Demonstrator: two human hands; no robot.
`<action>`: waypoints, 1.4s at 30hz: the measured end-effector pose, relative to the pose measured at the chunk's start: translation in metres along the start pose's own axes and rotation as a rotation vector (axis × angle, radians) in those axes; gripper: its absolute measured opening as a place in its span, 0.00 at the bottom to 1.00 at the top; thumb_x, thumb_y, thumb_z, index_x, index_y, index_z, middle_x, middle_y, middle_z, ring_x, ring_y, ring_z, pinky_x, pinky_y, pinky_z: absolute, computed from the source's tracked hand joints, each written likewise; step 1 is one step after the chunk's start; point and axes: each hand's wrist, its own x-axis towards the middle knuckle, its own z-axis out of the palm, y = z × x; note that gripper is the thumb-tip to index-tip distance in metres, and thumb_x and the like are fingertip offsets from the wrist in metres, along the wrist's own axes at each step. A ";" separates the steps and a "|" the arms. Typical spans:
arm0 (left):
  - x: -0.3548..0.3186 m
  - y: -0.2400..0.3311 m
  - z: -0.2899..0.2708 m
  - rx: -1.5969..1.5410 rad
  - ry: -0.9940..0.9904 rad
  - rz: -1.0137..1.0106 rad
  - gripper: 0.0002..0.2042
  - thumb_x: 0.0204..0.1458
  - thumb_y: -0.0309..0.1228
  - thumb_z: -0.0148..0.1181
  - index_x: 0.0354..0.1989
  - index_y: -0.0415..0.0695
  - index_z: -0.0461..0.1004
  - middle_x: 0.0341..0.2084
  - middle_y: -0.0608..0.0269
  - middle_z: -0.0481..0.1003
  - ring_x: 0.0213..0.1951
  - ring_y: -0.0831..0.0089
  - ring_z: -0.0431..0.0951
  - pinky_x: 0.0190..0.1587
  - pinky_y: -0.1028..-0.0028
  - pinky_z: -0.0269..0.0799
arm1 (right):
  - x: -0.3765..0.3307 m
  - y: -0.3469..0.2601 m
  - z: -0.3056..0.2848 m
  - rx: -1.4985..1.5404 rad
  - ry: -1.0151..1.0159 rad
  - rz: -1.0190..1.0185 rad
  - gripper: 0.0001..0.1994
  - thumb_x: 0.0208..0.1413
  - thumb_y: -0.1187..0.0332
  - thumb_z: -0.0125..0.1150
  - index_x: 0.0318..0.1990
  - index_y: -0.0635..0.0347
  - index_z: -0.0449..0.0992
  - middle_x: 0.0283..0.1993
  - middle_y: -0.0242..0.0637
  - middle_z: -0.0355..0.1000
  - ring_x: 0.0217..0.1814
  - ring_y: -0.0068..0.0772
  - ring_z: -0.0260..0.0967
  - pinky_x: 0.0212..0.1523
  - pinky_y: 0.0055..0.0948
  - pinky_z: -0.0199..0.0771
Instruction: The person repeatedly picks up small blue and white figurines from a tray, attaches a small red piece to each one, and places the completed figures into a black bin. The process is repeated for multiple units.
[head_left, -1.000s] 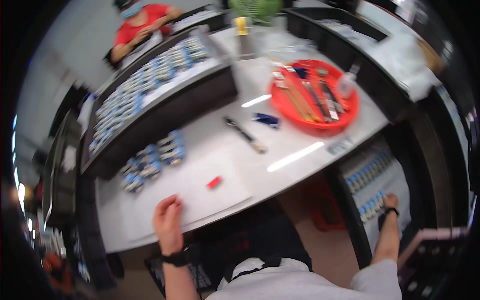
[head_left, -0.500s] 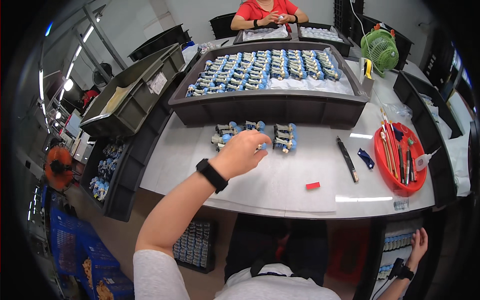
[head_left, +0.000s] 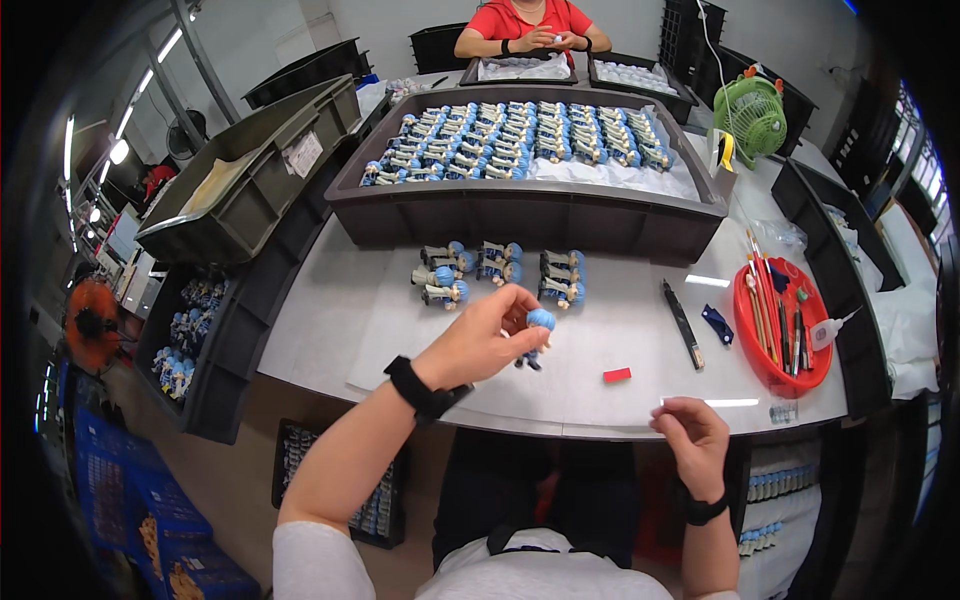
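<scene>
My left hand (head_left: 480, 340) is closed on a small blue-haired figurine (head_left: 540, 320) just above the white tabletop. Its round blue head and dark feet stick out past my fingers. My right hand (head_left: 697, 445) is raised over the table's front edge, fingers half bent and thumb apart, with nothing visible in it. Between my left hand and the big tray lie loose figurines in short groups: one group (head_left: 445, 275) at the left, another (head_left: 500, 262) in the middle, a third (head_left: 562, 277) at the right.
A large dark tray (head_left: 520, 215) holds rows of figurines. At the right are a red basket (head_left: 745, 335) of brushes and pens, a black pen-like tool (head_left: 683, 325), a red block (head_left: 617, 376) and a green fan (head_left: 750, 115). A co-worker in red (head_left: 530, 25) sits opposite.
My left hand has lifted a figurine from the middle group and drawn it toward me. My right hand has come up from the lower tray at the right to the table's front edge.
</scene>
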 end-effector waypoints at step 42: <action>-0.037 -0.059 0.060 -0.884 0.263 0.010 0.16 0.50 0.25 0.57 0.48 0.37 0.69 0.35 0.64 0.74 0.36 0.81 0.73 0.41 0.81 0.69 | 0.039 0.040 0.090 -0.088 -0.235 -0.218 0.24 0.41 0.79 0.64 0.49 0.63 0.66 0.47 0.38 0.64 0.48 0.27 0.64 0.41 0.21 0.70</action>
